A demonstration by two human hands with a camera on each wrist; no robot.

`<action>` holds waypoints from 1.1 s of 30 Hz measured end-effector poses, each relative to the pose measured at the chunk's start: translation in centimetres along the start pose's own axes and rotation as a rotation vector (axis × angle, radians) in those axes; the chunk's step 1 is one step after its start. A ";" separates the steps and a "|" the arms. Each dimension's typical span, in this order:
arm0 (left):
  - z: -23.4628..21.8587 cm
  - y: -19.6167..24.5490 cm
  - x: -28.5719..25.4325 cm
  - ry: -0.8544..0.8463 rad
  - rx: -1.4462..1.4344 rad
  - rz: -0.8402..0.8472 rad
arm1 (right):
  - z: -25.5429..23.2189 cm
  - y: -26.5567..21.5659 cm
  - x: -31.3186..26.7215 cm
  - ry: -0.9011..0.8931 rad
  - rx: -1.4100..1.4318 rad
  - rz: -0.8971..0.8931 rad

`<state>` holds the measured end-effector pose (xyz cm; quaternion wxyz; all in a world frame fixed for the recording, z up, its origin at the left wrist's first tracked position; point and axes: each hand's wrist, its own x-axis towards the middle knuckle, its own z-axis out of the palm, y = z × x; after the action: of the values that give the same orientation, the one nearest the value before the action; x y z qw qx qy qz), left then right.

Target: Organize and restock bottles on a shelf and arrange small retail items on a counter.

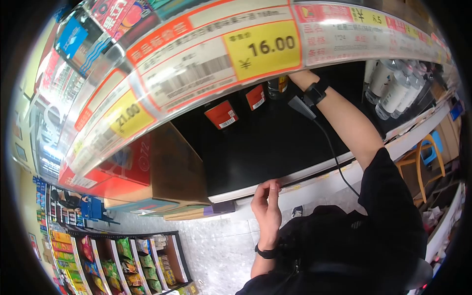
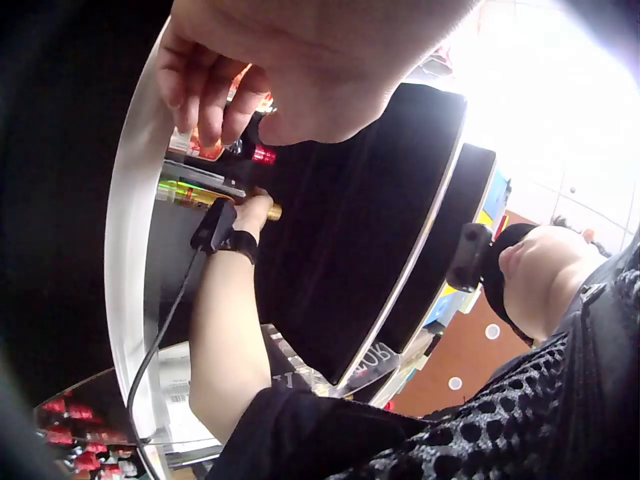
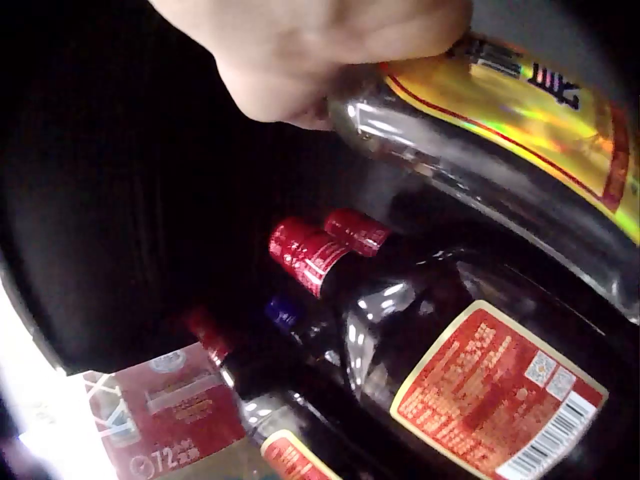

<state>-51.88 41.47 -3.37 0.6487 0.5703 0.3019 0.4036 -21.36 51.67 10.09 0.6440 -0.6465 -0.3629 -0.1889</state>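
Deep under the price strip, and here's the right hand, fingers wrapped round the neck of the yellow-labelled bottle, in at the black shelf, just beside the dark bottles with red labels! Looks like a positioning job; lifting or setting down, I can't call it, the base is out of the right wrist view. Either way, the smart play is a straight, upright path: tip it and that shoulder could knock the red caps next door. Firm grip, slow travel, label square to the front. Mind the black cable running from the wrist, give it slack! And the left hand? At the shelf's near edge, fingers loosely bent, holding nothing, handy for steadying a wobble
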 end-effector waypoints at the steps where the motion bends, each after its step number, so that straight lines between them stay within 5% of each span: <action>1: 0.0 0.1 0.1 -0.012 0.001 -0.003 | -1.2 -0.5 -0.9 -0.048 0.069 -0.002; 6: 1.3 1.3 0.9 0.028 -0.023 0.012 | -5.1 -2.1 -3.6 0.038 0.156 0.042; 10: 2.6 2.3 0.8 -0.094 -0.069 0.009 | -7.9 -2.9 -6.0 0.078 0.216 -0.095; 12: 3.4 2.3 0.8 -0.148 -0.056 0.013 | -9.8 -3.6 -7.6 -0.008 0.540 0.129; 14: 4.3 2.3 0.8 -0.194 -0.049 0.019 | -12.2 -4.3 -8.9 -0.039 0.586 0.085; 19: 6.1 2.6 0.8 -0.298 -0.158 -0.046 | -18.5 -6.5 -10.9 -0.069 0.440 -0.155; 26: 11.1 1.9 -1.8 -0.477 -0.101 -0.069 | -29.9 -10.1 -14.3 -0.014 0.335 -0.125; 33: 21.1 -0.1 -8.9 -0.907 -0.076 -0.220 | -43.3 -11.0 -18.3 -0.008 0.065 -0.176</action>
<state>-38.30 23.32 -0.54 0.7745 0.6296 0.0315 0.0532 -31.68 4.50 9.06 0.6440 -0.5916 -0.4269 -0.2301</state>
